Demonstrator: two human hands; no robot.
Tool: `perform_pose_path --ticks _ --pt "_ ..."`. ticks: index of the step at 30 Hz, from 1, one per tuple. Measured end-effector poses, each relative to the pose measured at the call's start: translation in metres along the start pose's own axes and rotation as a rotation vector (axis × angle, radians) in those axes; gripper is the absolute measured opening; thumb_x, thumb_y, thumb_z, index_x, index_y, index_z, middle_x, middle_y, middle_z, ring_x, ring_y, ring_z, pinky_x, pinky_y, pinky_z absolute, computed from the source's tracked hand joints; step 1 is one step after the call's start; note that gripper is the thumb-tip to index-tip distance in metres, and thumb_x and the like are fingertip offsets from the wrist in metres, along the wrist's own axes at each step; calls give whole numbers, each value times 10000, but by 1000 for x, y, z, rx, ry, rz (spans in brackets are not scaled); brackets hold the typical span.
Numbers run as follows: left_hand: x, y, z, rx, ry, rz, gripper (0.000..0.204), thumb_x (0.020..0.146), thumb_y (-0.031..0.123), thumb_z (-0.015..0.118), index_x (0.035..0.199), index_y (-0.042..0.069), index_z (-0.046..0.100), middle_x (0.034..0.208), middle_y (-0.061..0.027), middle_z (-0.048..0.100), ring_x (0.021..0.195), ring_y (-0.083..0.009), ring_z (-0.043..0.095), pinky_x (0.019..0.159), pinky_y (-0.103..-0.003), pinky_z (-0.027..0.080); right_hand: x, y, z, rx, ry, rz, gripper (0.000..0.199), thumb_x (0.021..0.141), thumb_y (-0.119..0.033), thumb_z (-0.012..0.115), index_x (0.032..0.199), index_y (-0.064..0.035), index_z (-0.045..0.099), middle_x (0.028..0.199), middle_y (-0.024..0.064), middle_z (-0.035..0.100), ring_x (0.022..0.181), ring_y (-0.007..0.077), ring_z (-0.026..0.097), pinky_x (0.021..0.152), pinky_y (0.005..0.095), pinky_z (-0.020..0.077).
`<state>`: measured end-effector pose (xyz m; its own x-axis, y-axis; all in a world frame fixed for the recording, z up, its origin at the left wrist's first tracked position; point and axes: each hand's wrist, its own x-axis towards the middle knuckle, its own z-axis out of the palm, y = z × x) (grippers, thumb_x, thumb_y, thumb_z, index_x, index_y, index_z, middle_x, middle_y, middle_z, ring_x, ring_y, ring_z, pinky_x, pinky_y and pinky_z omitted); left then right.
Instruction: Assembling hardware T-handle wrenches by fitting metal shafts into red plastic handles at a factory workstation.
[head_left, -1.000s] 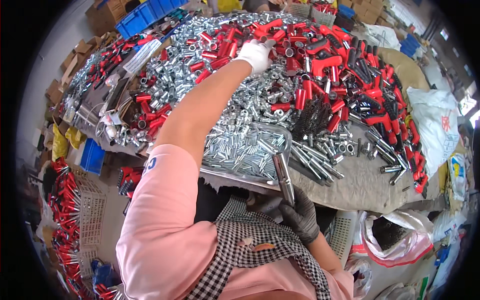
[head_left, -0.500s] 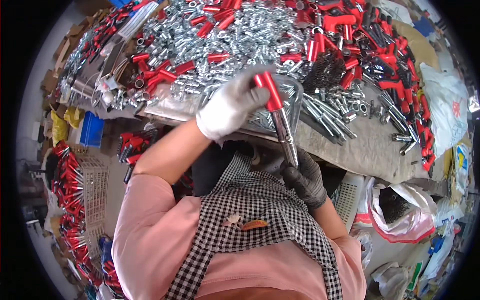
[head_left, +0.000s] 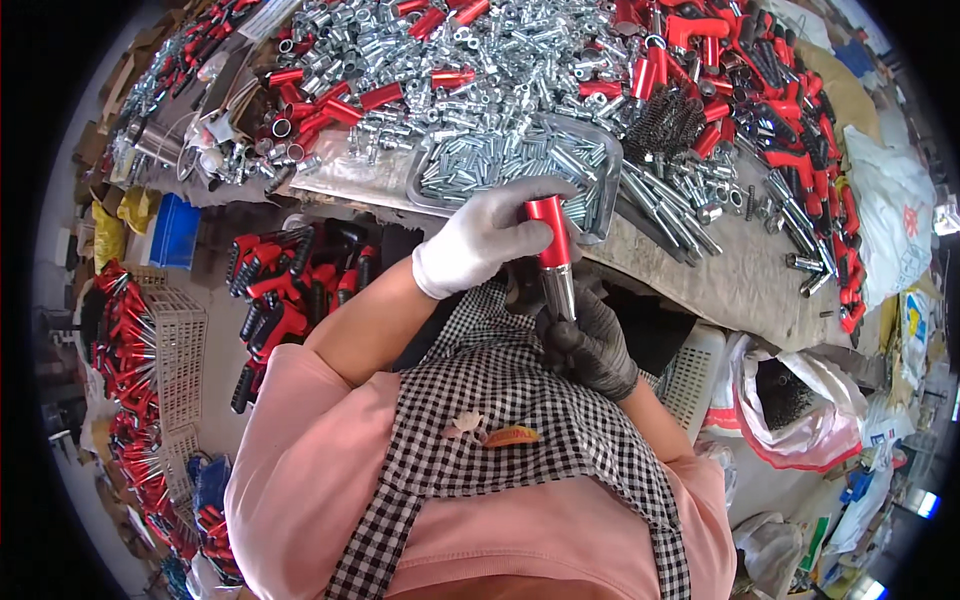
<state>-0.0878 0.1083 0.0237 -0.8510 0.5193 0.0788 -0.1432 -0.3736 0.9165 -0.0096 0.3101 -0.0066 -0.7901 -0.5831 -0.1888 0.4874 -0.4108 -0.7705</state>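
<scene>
My left hand [head_left: 478,238], in a white glove, is closed around a red metal sleeve [head_left: 553,232]. The sleeve sits on the upper end of a shiny chrome tube [head_left: 560,290]. Around the tube's lower end wraps my right hand [head_left: 592,348], in a dark grey glove, hiding part of it. Both hands hold this piece upright, slightly tilted, in front of my checkered apron. Just beyond my left hand stands a clear plastic tray [head_left: 608,212] holding many small metal pins [head_left: 470,172].
A large heap of small metal fittings [head_left: 400,60] covers the bench [head_left: 690,290]. Red-and-black tool handles [head_left: 790,165] pile up at right, near chrome rods [head_left: 665,215] and dark springs [head_left: 665,125]. Crates [head_left: 180,350] stand at left; an open white sack [head_left: 800,440] is on the right.
The red sleeve and chrome tube have moved lower and closer to my body, with both hands still on them. The pin tray is now less covered by my left hand.
</scene>
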Motion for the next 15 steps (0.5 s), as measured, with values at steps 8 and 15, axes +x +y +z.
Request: perform_pose_path --ticks 8,15 --pt "-2 -13 27 -262 244 93 390 995 400 536 1010 12 499 551 -58 487 421 -135 473 431 -287 460 26 19 1 -155 -99 127 821 843 -229 755 1481 -62 267 1283 119 544 1156 227 556 947 383 494" --pt "-26 -14 5 -151 244 -187 548 983 470 524 1226 -17 455 697 -49 483 516 -129 480 522 -302 510 45 -79 -36 -1157 135 41 326 879 -150 688 1172 -27 619 981 88 679 943 202 656 835 341 538"
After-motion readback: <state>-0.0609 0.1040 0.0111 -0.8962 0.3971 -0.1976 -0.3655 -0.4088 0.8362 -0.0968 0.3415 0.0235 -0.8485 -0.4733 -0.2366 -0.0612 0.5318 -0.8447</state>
